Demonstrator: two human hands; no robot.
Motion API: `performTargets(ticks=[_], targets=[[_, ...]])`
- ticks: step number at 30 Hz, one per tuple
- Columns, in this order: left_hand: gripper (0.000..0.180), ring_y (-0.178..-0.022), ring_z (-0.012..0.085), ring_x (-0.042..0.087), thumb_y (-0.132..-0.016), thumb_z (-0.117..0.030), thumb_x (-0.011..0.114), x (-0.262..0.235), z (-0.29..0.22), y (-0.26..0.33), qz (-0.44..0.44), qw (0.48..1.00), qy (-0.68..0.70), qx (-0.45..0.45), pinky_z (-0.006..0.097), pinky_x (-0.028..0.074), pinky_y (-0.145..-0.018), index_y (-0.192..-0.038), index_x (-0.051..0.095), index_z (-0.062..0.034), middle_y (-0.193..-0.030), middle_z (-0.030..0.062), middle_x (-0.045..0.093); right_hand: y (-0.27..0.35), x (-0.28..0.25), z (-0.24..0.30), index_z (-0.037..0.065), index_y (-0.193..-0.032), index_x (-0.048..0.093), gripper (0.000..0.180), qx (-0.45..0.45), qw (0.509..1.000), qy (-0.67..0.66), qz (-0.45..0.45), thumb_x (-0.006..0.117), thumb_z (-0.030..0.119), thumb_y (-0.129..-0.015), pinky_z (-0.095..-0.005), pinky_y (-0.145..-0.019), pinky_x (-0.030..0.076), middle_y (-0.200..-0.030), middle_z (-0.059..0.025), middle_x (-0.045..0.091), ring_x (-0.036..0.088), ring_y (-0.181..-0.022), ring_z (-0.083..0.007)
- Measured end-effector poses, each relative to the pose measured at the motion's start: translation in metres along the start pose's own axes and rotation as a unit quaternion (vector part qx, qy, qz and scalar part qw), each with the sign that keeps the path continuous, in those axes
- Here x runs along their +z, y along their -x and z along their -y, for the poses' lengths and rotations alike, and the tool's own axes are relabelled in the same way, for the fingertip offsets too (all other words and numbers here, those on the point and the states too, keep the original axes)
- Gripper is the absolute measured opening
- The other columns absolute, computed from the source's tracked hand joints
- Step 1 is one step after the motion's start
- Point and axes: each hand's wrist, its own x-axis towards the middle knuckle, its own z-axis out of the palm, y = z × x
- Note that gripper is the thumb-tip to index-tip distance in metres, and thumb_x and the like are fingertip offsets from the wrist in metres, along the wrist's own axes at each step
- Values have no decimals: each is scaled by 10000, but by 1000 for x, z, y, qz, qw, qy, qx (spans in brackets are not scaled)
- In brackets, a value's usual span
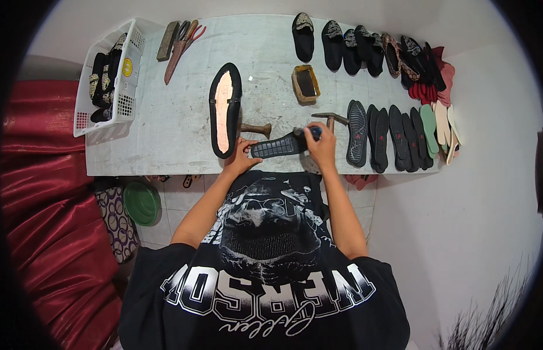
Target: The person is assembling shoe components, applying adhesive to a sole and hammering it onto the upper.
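Note:
A black ridged shoe sole [275, 147] lies slantwise near the table's front edge. My left hand [241, 157] pinches its left end between fingers and thumb. Over its right end, my right hand [321, 146] is closed around a short dark blue object [316, 132], whose working end is hidden. Left of the sole, an upturned black shoe [214, 125] shows its bare pale bottom. A wooden handle [258, 129] sticks out beside that shoe, and a hammer [331, 119] rests just beyond my right hand.
A dark-filled tub [317, 92] stands behind the hammer. Several black soles [356, 134] and pale insoles line the right, with finished-looking shoes [332, 46] behind. At far left are a white basket [121, 99] of shoes, a block [167, 42] and hand tools [179, 52].

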Motion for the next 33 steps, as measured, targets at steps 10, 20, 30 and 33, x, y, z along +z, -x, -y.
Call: performTargets(ticks=[10,20,30,33], targets=[[679,-839,113,478,-595,-184,993,5,9,-5,-25,999,-10,33,242,489,-711,-1224,745,-128,-995,-6,470,43,0,19,-14,-948,602,124,-6,995,-31,97,695,67,-935,-440,-720,509,-923,-198,629,640,-824,-411],[678,-884,155,518,-621,-215,972,3,6,0,3,1000,-8,4,294,513,-820,-1247,728,-119,-1026,10,486,15,21,17,-17,-959,623,143,33,998,-42,26,711,91,-924,-421,-709,510,-872,-201,656,657,-790,-386],[677,-887,157,518,-625,-226,968,-5,-11,-1,21,999,-6,-24,291,520,-784,-1246,723,-115,-1030,10,483,30,5,9,-9,-907,616,162,115,991,9,62,730,106,-906,-392,-573,470,-718,-173,635,618,-587,-283],[676,-883,158,516,-628,-229,967,-4,-7,0,7,1000,-30,-2,290,523,-774,-1248,723,-113,-1028,10,480,26,8,-4,1,-897,628,184,127,991,4,42,739,147,-906,-376,-587,483,-683,-162,640,642,-609,-270]])
